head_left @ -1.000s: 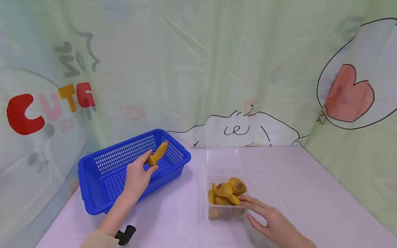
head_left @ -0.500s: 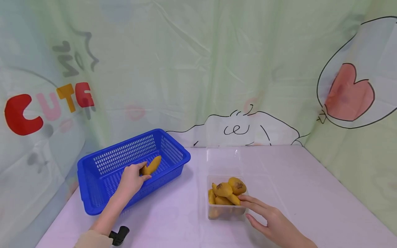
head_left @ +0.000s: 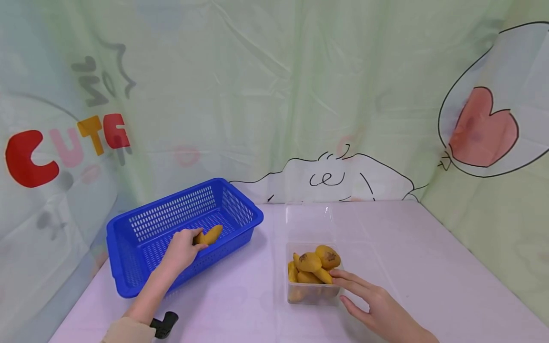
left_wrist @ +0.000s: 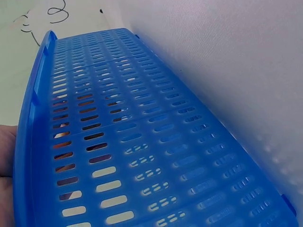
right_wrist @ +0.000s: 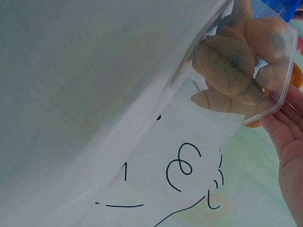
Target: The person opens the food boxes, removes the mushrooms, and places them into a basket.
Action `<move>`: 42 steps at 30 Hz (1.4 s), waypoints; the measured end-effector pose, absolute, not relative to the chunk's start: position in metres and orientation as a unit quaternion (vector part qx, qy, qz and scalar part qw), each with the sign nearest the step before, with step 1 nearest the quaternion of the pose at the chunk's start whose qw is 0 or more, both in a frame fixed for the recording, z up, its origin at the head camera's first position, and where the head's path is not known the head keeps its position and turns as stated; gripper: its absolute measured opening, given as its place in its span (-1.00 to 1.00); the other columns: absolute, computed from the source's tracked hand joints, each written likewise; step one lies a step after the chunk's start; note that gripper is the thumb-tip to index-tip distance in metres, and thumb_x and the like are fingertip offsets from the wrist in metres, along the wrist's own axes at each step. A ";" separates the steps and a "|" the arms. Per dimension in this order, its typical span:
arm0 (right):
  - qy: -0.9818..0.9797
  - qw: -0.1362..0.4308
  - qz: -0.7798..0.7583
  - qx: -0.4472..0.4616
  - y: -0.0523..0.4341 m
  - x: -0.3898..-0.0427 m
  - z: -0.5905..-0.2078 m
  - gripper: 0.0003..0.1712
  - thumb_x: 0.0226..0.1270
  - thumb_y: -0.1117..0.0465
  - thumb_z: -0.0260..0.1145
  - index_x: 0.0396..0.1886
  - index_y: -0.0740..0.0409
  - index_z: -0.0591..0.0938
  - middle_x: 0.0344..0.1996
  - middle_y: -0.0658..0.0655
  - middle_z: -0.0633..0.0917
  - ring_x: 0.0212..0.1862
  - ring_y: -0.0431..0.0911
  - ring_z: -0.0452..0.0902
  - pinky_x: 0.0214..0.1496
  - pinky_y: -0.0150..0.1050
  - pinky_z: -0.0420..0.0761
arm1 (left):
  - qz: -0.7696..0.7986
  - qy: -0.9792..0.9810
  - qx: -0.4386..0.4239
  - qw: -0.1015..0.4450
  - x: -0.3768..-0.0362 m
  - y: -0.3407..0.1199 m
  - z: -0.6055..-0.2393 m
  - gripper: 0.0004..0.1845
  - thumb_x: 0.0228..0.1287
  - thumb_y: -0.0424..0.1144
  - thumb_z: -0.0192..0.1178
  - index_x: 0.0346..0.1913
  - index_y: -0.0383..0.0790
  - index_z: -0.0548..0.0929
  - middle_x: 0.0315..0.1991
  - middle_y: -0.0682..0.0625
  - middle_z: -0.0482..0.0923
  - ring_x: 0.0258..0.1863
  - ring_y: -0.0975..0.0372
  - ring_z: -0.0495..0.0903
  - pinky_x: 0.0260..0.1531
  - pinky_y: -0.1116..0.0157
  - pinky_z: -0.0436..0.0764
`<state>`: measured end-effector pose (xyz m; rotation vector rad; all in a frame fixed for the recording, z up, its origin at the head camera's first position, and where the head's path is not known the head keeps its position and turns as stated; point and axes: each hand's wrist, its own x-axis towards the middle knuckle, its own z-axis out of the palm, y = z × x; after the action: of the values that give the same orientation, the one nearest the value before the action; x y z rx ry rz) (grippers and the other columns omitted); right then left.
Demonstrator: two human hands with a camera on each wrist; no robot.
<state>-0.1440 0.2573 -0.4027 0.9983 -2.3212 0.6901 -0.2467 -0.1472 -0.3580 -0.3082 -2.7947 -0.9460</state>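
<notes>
My left hand reaches down into the blue slotted basket and still holds one end of a long yellow-orange food piece, which lies low on the basket floor. The left wrist view shows only the basket's slotted wall and a sliver of my palm. At the clear plastic tub, heaped with several more yellow-orange pieces, my right hand rests with straight fingers against its right side. In the right wrist view the tub and its pieces fill the upper right, my fingers at its rim.
Both containers stand on a pale lilac tablecloth. A green cartoon-printed cloth backdrop closes in the back and both sides. The tub's clear lid is open behind it. A black wrist-camera mount sits by my left sleeve.
My left hand lowered the yellow-orange piece from above the basket rim down onto the basket floor. The right hand and the tub have not moved.
</notes>
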 end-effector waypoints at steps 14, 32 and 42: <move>-0.850 0.264 0.256 0.376 0.258 -0.143 -0.404 -0.38 -0.06 0.44 0.43 0.10 0.13 0.55 0.08 0.06 0.55 0.08 -0.14 0.49 0.05 -0.61 0.36 | -0.314 -0.941 -0.102 0.069 -0.247 -0.149 -0.360 -0.67 0.16 -0.55 0.17 0.00 -0.65 0.50 -0.15 -0.40 0.56 -0.14 -0.14 0.56 -0.23 0.10 0.61; -0.852 0.260 0.260 0.373 0.257 -0.143 -0.401 -0.34 -0.13 0.49 0.43 0.10 0.15 0.55 0.06 0.08 0.56 0.08 -0.12 0.48 0.06 -0.61 0.35 | -0.347 -0.925 -0.095 0.121 -0.244 -0.144 -0.341 -0.53 0.14 -0.44 0.26 0.12 -0.54 0.46 0.01 -0.35 0.50 -0.03 -0.15 0.50 -0.06 0.03 0.52; -0.840 0.273 0.266 0.386 0.259 -0.146 -0.404 -0.40 -0.04 0.43 0.43 0.09 0.20 0.55 0.07 0.09 0.56 0.09 -0.11 0.48 0.08 -0.59 0.35 | -0.407 -0.890 -0.119 0.166 -0.233 -0.122 -0.324 -0.49 0.07 -0.38 0.34 0.14 -0.39 0.51 0.07 -0.28 0.49 0.01 -0.10 0.50 -0.12 0.10 0.56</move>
<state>-0.1463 0.2591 -0.4039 1.0387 -2.2604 0.7171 -0.2332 -0.1217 -0.3244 -0.3385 -2.5357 -1.1583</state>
